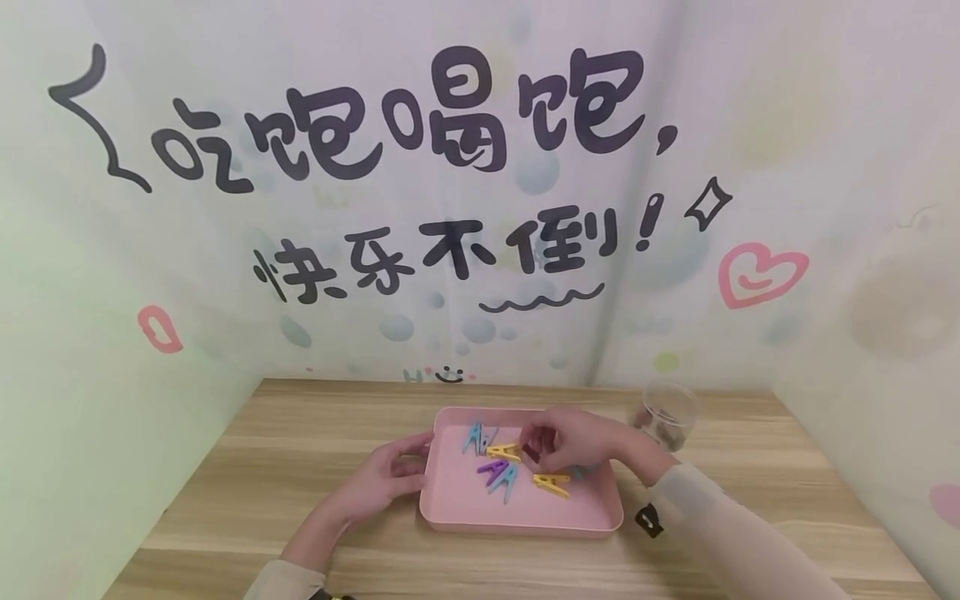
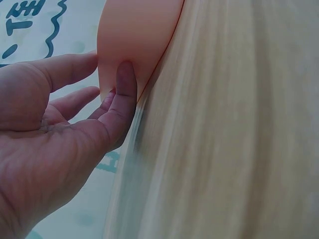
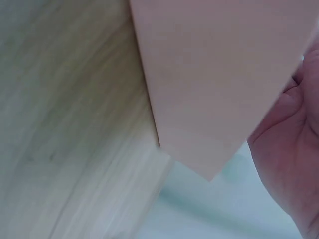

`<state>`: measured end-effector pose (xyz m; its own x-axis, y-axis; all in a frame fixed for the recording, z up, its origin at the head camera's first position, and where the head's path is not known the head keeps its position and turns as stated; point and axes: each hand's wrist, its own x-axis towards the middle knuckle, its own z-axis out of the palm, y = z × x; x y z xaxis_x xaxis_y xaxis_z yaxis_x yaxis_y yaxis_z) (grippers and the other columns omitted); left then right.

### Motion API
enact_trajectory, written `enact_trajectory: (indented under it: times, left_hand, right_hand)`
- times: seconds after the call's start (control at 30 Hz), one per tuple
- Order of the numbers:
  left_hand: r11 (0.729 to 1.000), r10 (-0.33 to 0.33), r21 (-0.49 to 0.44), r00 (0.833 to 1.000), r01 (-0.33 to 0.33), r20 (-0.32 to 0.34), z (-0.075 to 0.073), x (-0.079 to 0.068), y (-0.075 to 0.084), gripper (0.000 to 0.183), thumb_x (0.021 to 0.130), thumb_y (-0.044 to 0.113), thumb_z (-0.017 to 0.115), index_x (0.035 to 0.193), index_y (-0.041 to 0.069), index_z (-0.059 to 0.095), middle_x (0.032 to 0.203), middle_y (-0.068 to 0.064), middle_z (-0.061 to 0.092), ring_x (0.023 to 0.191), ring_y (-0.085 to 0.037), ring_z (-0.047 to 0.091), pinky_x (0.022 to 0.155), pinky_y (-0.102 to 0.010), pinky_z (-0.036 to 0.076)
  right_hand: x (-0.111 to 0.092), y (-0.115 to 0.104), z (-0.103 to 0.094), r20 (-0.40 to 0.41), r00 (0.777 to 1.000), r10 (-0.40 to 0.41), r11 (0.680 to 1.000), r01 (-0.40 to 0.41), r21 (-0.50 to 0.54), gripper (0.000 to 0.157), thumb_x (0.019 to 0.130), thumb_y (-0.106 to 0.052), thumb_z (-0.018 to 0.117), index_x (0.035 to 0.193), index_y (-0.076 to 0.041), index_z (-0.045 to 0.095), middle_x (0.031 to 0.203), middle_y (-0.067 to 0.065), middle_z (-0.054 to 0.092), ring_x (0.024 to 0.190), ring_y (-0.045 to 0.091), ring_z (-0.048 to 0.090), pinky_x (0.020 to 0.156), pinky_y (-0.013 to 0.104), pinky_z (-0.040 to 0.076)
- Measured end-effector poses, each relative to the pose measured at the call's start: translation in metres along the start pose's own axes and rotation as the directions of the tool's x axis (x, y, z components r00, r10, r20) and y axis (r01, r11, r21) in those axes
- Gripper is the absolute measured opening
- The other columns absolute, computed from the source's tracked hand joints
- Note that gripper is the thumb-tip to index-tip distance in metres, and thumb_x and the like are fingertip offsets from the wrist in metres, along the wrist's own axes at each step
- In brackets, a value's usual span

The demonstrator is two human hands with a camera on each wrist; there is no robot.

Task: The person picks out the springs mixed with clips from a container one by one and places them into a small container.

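Observation:
A shallow pink tray (image 1: 517, 528) holds several clothespins: blue ones (image 1: 472, 437), yellow ones (image 1: 551, 483) and a purple one (image 1: 492, 472). Over the tray's right half, my right hand (image 1: 577, 437) pinches a small dark brown piece (image 1: 532, 452) between thumb and fingertips; its exact kind cannot be told. My left hand (image 1: 382, 475) rests its loosely extended fingers against the tray's outer left wall, and the left wrist view shows the fingertips touching that pink wall (image 2: 134, 30). In the right wrist view, the tray's side (image 3: 214, 89) hides most of the right hand.
Behind my right forearm stands a clear round container (image 1: 671, 408) with dark pieces inside. A small black clip-like piece (image 1: 648, 521) lies on the wooden table (image 1: 330, 417) right of the tray, close to the right sleeve. A printed curtain (image 1: 450, 333) rises at the table's back edge.

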<state>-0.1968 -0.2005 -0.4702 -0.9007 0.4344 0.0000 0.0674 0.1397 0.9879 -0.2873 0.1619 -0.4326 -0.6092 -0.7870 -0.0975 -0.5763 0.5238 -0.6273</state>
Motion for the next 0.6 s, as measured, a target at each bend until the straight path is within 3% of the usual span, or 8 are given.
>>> enact_trajectory:
  times: [0.27, 0.6]
  left_hand:
    - [0.999, 0.025, -0.022, 1.000, -0.025, 0.019, 0.000, -0.002, 0.000, 0.068, 0.102, -0.006, 0.063, 0.159, -0.015, 0.028, 0.149, -0.038, 0.043, 0.128, -0.048, 0.058, 0.100, -0.036, 0.059]
    - [1.000, 0.011, -0.028, 1.000, -0.010, 0.018, 0.001, -0.002, 0.002, 0.068, 0.102, -0.005, 0.063, 0.160, -0.014, 0.027, 0.152, -0.038, 0.041, 0.132, -0.050, 0.056, 0.101, -0.036, 0.059]
  right_hand:
    - [-0.015, 0.000, -0.008, -0.049, 0.999, 0.003, 1.000, -0.003, 0.010, 0.028, 0.091, -0.016, 0.081, 0.118, -0.020, 0.073, 0.098, -0.009, 0.069, 0.089, 0.012, 0.063, 0.077, 0.029, 0.058]
    - [-0.032, 0.004, -0.021, -0.099, 0.995, -0.026, 0.998, 0.032, 0.056, 0.029, 0.091, -0.007, 0.074, 0.120, -0.009, 0.073, 0.099, -0.006, 0.070, 0.089, 0.015, 0.064, 0.075, 0.032, 0.057]
